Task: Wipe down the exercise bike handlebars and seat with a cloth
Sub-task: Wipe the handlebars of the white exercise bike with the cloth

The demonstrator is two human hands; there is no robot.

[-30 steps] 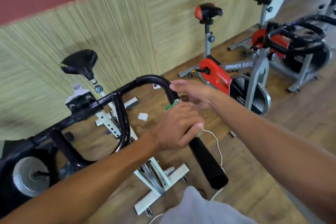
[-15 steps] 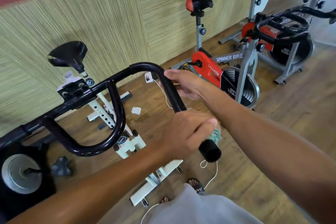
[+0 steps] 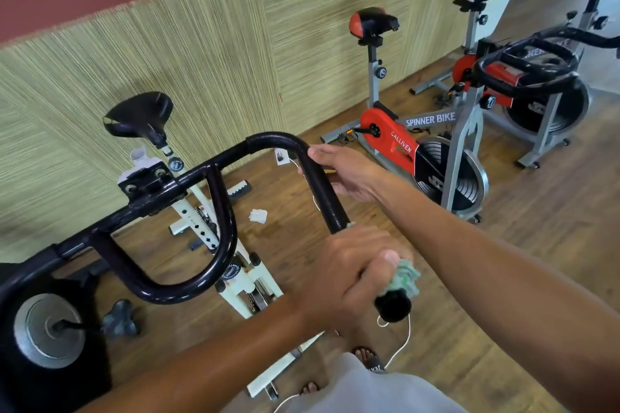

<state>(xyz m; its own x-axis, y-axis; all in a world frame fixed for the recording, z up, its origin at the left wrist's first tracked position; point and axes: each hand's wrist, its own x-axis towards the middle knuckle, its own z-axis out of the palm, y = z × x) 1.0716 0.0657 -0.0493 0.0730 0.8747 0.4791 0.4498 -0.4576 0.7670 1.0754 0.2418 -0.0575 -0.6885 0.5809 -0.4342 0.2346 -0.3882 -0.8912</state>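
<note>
Two hands on one black handlebar (image 3: 322,188), head view. Left hand (image 3: 349,275): fingers curled round the bar's near end, gripping a green cloth (image 3: 406,278) against it, just above the end cap. Right hand (image 3: 349,174): fingers wrapped round the bar below its upper bend. Black seat (image 3: 141,117): beyond the handlebar, by the woven wall panel (image 3: 201,54). Red spinner bike (image 3: 419,144): to the right, on the wooden floor (image 3: 536,228).

Left hand (image 3: 349,275) grips cloth (image 3: 406,280) round handlebar (image 3: 322,191) end; right hand (image 3: 349,174) holds bend.
</note>
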